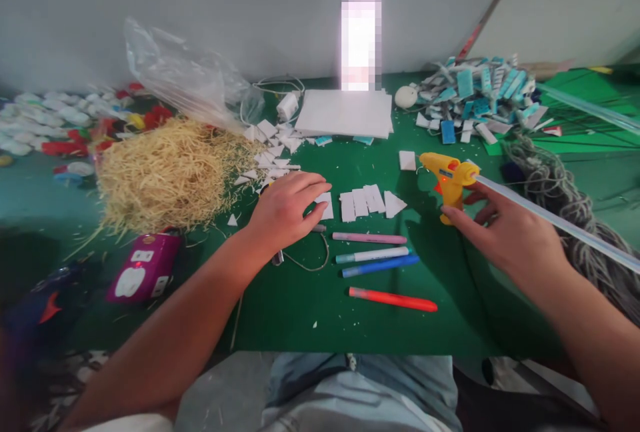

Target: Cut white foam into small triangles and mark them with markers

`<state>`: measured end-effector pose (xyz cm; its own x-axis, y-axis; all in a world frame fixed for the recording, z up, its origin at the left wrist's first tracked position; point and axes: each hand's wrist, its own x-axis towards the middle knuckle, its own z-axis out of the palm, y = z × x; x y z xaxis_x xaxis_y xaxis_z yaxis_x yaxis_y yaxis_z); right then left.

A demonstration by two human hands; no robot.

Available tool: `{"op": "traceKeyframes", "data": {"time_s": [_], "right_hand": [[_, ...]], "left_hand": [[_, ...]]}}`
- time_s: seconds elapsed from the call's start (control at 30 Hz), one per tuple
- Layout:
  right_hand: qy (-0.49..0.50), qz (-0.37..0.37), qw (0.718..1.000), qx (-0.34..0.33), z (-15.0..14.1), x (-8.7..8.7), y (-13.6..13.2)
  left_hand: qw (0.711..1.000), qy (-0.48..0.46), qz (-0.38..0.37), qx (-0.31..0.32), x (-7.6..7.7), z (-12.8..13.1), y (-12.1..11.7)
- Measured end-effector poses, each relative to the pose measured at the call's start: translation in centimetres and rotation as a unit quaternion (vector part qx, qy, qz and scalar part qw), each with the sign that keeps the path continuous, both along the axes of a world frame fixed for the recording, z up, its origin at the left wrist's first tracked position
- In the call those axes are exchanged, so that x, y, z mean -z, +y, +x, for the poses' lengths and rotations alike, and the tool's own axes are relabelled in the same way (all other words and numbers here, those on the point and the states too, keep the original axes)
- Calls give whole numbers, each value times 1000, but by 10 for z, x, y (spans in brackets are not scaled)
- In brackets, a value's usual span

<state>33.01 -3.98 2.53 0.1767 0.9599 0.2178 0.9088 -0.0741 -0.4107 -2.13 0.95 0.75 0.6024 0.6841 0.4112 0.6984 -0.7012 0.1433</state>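
Observation:
My left hand lies palm down over the green table, fingers stretched toward a small white foam piece. A yellow object is partly hidden beneath it, too covered to name. Off to the right, my right hand has its thumb and fingers around the handle of a yellow hot glue gun. A long clear glue stick runs out of the gun's back over that hand. Between the hands lie several white strips in a row, a pointed white piece and a white square.
Pink, white, blue and red pens lie in front. Straw and a purple box sit left; stacked white sheets behind; foam scraps and grey yarn right.

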Motion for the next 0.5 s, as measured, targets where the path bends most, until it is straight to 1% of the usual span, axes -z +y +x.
{"op": "traceKeyframes", "data": {"time_s": [0.07,0.1,0.13,0.17,0.23,0.37,0.5], "right_hand": [[10,-106,994,4,-7,-4,12],[13,-148,989,11,-10,-6,16],[16,-172,985,24,-14,-9,19],[21,-183,982,35,-16,-12,21],[26,-180,981,61,-18,-18,20],[17,-182,977,112,-14,-26,14],[4,-181,975,129,-8,-30,13]], "left_hand": [[1000,-8,14,11,2,0,1],[1000,-13,17,15,3,0,1],[1000,-17,19,18,4,0,2],[999,-21,17,21,6,-1,3],[999,-24,8,24,8,-1,4],[999,-22,-20,24,12,-2,5],[999,-17,-46,11,12,-2,5]]}}
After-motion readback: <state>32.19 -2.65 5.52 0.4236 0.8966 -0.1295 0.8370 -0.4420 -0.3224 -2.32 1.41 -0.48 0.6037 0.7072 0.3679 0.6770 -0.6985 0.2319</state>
